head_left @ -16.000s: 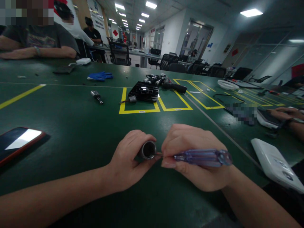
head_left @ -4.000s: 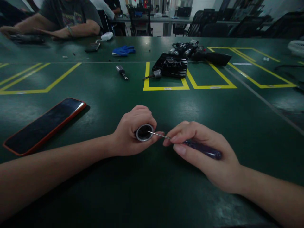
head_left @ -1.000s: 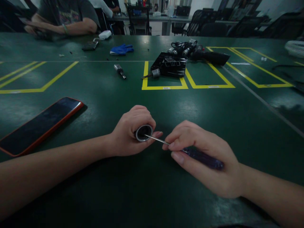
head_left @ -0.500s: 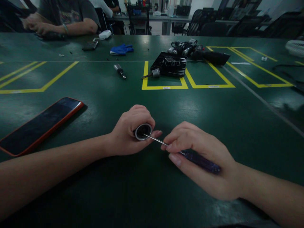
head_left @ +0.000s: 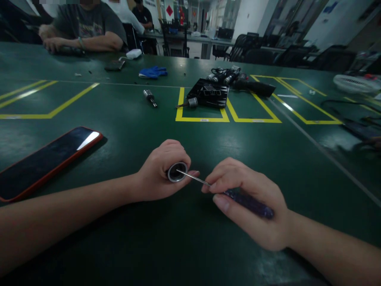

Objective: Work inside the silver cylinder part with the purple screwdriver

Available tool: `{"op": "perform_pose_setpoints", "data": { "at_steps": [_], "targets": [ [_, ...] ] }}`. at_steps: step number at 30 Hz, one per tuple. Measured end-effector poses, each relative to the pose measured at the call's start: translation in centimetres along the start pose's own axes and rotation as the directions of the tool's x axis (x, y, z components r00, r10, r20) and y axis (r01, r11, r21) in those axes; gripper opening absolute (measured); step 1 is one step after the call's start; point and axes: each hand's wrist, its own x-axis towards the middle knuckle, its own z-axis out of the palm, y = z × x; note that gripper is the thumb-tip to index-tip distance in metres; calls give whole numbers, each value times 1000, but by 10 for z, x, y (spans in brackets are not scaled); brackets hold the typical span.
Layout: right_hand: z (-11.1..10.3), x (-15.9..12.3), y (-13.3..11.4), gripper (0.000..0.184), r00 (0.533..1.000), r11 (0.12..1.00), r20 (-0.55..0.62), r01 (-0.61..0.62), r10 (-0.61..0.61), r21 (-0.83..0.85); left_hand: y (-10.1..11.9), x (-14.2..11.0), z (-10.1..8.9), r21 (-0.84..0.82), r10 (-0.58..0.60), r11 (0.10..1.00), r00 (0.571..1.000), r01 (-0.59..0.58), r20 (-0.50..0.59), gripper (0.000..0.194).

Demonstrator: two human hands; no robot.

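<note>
My left hand (head_left: 162, 169) is wrapped around a hollow cylinder with a shiny metal rim (head_left: 177, 172), its open end turned toward me. Most of the cylinder's body is hidden in the fist. In my right hand (head_left: 250, 198) is a screwdriver (head_left: 250, 202) with a dark purple, see-through handle and a thin metal shaft. The shaft reaches into the cylinder's mouth; where its tip touches inside is too dark to tell. Both hands are held over the green table (head_left: 143, 246).
An orange-cased phone (head_left: 50, 163) lies left of my hands. Farther off are a small metal-and-black part (head_left: 150, 98), another part (head_left: 192, 103), a black bag (head_left: 208, 93), a heap of cabled parts (head_left: 224, 75) and a blue glove (head_left: 153, 72). A person (head_left: 89, 29) sits across the table.
The view has tilted up slightly, so the far side of the room shows more. Both hands keep their grips, and the screwdriver shaft is still inside the cylinder's mouth.
</note>
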Motion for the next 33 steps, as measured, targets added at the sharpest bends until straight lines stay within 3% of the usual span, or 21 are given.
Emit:
{"op": "perform_pose_setpoints", "data": {
  "at_steps": [9,14,18,25,33],
  "targets": [
    [-6,-3,6,5,955,965,-190,-195,227,174,-9,6,-2,192,-173,968,985,165,26,23],
    [-14,0,18,9,896,899,-183,-352,404,261,-28,21,-8,295,-415,855,904,426,-102,37],
    [-23,5,19,7,869,854,-215,-341,445,393,-51,40,-11,425,-413,820,910,383,-24,37],
    [-42,16,21,5,803,812,-337,-281,491,512,-89,75,-9,500,-410,788,912,360,-10,45],
    [-53,19,30,6,761,753,-313,-326,568,571,-110,95,-3,534,-418,775,908,337,34,46]
  ]
}}
